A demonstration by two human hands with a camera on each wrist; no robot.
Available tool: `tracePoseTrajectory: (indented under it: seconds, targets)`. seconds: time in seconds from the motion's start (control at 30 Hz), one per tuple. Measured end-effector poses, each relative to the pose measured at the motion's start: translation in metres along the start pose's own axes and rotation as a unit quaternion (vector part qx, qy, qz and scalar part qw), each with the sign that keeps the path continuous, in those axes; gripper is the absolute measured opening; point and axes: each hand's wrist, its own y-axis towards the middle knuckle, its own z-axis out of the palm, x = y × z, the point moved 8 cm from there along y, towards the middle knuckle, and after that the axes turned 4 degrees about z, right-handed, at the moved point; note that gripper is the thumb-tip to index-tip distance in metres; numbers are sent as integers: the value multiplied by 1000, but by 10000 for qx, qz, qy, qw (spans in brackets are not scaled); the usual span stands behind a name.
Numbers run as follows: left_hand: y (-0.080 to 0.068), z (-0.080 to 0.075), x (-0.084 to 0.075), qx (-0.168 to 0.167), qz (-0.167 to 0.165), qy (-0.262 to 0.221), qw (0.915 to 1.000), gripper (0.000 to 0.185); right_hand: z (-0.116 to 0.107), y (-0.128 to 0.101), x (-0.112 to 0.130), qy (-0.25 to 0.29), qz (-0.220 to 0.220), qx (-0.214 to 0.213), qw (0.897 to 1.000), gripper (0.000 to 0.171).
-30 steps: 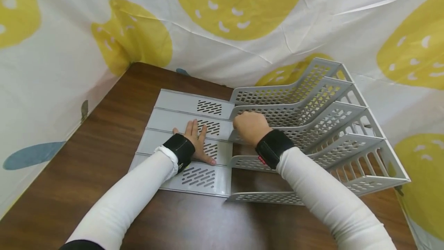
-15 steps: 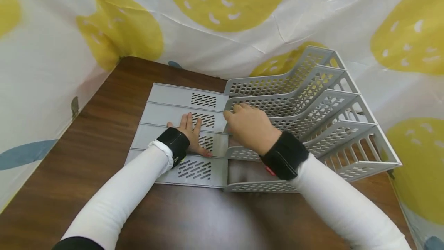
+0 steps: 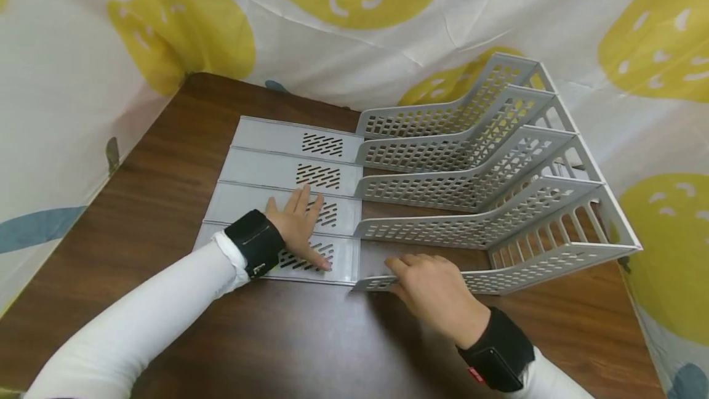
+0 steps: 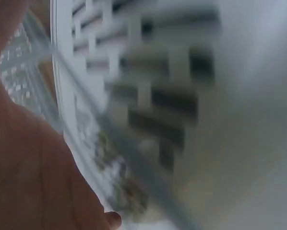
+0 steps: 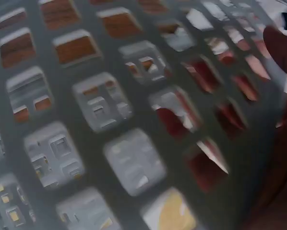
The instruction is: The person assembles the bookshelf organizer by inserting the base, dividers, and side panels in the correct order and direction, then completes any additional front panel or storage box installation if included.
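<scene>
A grey plastic file rack [image 3: 471, 159] lies on the brown table, its slotted base panels [image 3: 277, 140] flat to the left and its perforated dividers rising to the right. My left hand [image 3: 310, 229] lies flat with straight fingers on the two nearest base panels; the left wrist view shows only my palm [image 4: 28, 172] and blurred slots [image 4: 158, 105]. My right hand [image 3: 412, 273] grips the front end of the nearest divider [image 3: 554, 260], fingers curled over its top edge. The right wrist view is filled by the divider's grid [image 5: 86, 120], with fingers [image 5: 282, 48] behind it.
The brown table [image 3: 166, 140] has bare wood left of the rack and in front of it. A white cloth with yellow circles [image 3: 388, 29] hangs close behind and along both sides. The rack's tall end nearly touches the cloth at the right.
My right hand left the middle dividers and came back to the nearest divider, taking hold of its front end. My left hand slid slightly nearer on the base panels.
</scene>
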Motion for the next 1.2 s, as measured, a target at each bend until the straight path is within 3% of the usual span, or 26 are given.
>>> tracePoseTrajectory:
  seconds: [0.07, 0.2, 0.53, 1.0, 1.17, 1.2]
  targets:
    - [-1, 12, -4, 150, 13, 22, 9999, 138, 7, 2, 1, -7, 49, 52, 10000, 14]
    - [3, 28, 0, 111, -198, 194, 9996, 145, 10, 8, 9, -33, 75, 106, 9999, 26]
    - [14, 43, 14, 73, -262, 344, 9990, 151, 8, 14, 15, -71, 218, 41, 9997, 29]
    - [2, 35, 10, 100, -197, 226, 9995, 147, 6, 12, 20, -66, 190, -225, 9995, 33]
    - [-8, 27, 10, 74, 8, -126, 9999, 138, 0, 11, 24, -106, 12, -635, 9979, 15]
    - [-11, 25, 11, 66, 79, -269, 9996, 134, -5, 8, 24, -30, -32, -696, 9976, 21]
